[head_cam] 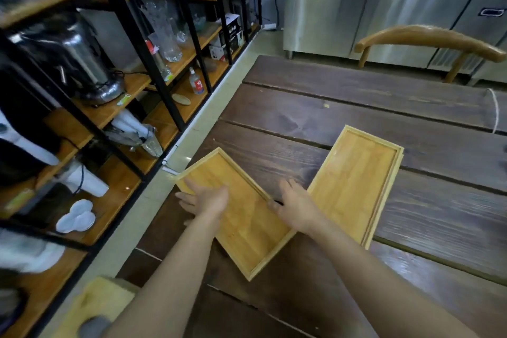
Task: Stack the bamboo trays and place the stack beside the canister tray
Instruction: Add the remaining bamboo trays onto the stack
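Observation:
Two shallow bamboo trays lie on the dark wooden table (356,107). The left tray (247,225) sits near the table's left edge, turned at an angle, one corner past the edge. The right tray (356,181) lies slanted the other way and seems to rest on another tray beneath it. My left hand (205,197) hovers flat and open over the left tray's far left part. My right hand (295,206) is at that tray's right rim, thumb on the rim, fingers spread in the gap between the trays. No canister tray is in view.
A black metal shelf rack (153,63) with wooden boards stands left of the table, holding glassware, a steel urn (79,60) and cups. A wooden chair back (428,41) rises at the table's far side. Steel counter cabinets (384,16) stand behind. A white cord (495,110) lies at the right.

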Demonstrator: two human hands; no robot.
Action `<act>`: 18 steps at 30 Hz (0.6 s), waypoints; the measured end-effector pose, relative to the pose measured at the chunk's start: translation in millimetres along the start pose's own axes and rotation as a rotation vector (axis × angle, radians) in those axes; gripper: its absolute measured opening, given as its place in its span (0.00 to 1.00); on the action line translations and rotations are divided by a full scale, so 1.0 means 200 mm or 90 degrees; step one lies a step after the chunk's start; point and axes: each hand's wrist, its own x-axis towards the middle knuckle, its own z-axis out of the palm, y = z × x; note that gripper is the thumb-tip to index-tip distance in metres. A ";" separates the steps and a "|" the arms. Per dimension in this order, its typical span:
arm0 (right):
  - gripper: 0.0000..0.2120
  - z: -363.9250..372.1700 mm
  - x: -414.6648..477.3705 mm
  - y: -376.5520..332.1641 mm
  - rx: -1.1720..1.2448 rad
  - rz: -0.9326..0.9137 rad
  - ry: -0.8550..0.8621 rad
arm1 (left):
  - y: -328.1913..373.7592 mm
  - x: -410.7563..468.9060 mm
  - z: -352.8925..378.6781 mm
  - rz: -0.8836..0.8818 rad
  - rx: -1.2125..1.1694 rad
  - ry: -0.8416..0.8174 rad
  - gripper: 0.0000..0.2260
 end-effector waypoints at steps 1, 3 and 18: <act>0.29 0.02 0.02 -0.03 0.017 0.020 -0.047 | -0.02 0.01 -0.02 -0.060 -0.091 -0.019 0.44; 0.34 0.05 0.04 -0.07 0.038 0.067 -0.107 | -0.05 -0.01 -0.05 -0.155 -0.233 -0.060 0.45; 0.32 0.07 0.06 -0.13 0.528 0.320 -0.168 | -0.07 0.01 -0.15 -0.140 -0.207 -0.157 0.20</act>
